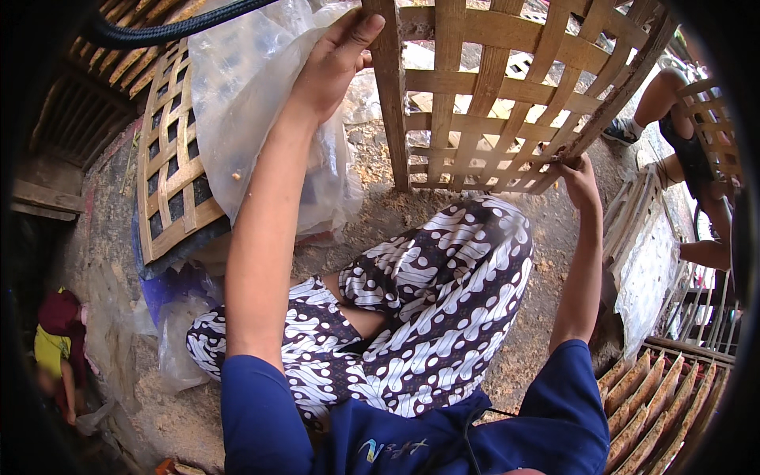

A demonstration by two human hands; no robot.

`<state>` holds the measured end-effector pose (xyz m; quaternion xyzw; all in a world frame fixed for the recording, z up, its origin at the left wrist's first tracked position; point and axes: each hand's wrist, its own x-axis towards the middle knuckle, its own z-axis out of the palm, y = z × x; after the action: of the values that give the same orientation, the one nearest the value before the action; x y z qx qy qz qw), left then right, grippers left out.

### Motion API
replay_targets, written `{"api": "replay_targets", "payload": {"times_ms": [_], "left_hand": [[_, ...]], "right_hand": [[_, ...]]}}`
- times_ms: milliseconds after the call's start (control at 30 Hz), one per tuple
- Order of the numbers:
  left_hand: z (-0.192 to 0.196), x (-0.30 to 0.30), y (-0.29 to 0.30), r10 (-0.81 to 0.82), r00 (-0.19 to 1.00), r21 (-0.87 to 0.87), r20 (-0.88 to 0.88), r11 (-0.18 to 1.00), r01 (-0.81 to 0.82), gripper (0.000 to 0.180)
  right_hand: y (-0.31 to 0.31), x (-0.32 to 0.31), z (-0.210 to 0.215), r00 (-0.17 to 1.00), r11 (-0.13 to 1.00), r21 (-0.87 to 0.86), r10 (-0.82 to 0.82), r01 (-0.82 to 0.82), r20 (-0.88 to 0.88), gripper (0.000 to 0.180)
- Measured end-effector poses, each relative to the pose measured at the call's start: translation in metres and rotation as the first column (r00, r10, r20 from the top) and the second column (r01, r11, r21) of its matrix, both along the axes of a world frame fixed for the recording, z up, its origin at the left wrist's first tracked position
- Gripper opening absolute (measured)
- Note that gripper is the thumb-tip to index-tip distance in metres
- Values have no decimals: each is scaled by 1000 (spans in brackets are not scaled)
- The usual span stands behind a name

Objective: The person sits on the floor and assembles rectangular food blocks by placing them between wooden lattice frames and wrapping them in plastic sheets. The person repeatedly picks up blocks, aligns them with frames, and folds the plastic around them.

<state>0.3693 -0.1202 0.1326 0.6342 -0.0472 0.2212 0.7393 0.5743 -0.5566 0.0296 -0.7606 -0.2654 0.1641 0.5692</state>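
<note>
1. Woven pale bamboo lattice panel (491, 95), upright, top centre of frame.
2. Left hand (336, 59): grip clamped on panel's left post, upper centre.
3. Right hand (576, 178): grip pinched on panel's lower-right corner.
4. Clear plastic sheet (237, 95) behind left forearm.

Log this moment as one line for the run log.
left hand: grips bamboo lattice panel left edge | right hand: holds its lower right corner | panel: upright on sawdust ground

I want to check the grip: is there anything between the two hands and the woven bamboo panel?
Nothing visible. The left hand grips the woven bamboo panel at its left frame, the right hand at its lower right corner.
</note>
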Motion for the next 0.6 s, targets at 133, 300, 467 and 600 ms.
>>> {"api": "replay_targets", "payload": {"times_ms": [133,300,467,600], "left_hand": [[-2,1,-6,18,1000,3,7,1000,-18,38],[-2,-1,0,7,1000,8,14,1000,-7,42],[-1,-1,-1,45,999,5,-5,999,-45,45],[0,0,-4,26,1000,38,14,999,-26,45]], "right_hand": [[-3,2,-14,998,986,153,-64,65,-7,34],[15,-12,-23,996,907,411,-91,91,-21,27],[24,-23,-23,966,873,419,-254,249,-45,21],[34,-23,-28,860,850,238,-501,470,91,17]]}}
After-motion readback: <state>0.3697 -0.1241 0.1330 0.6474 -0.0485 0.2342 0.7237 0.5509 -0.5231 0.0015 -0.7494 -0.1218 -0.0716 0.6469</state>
